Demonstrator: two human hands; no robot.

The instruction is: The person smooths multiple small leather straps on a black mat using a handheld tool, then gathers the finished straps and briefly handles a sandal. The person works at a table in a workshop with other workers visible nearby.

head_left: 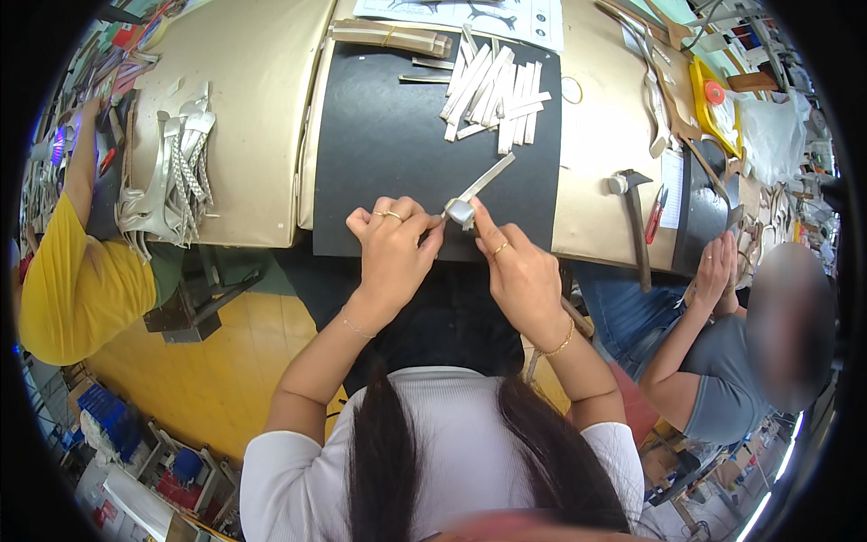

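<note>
A narrow pale strip [489,177] slants up and right over the black work mat, its lower end wrapped by a shiny silver-grey piece [461,212] whose kind I cannot make out. My right hand [526,275] grips the strip at that piece, index finger pressed along its right side. On the other side, my left hand [394,248] has its fingers curled and its thumb and fingertips pinched close to the silver piece; what they hold is too small to name. Beyond my hands lies a loose pile of similar pale strips [492,90].
A banded bundle of brown strips [390,39] lies at the mat's far left. To the right are a hammer [638,226] and a red-handled cutter [655,215]. Silver braided straps [172,176] lie left. Co-workers sit on both sides, one in a yellow top [77,280].
</note>
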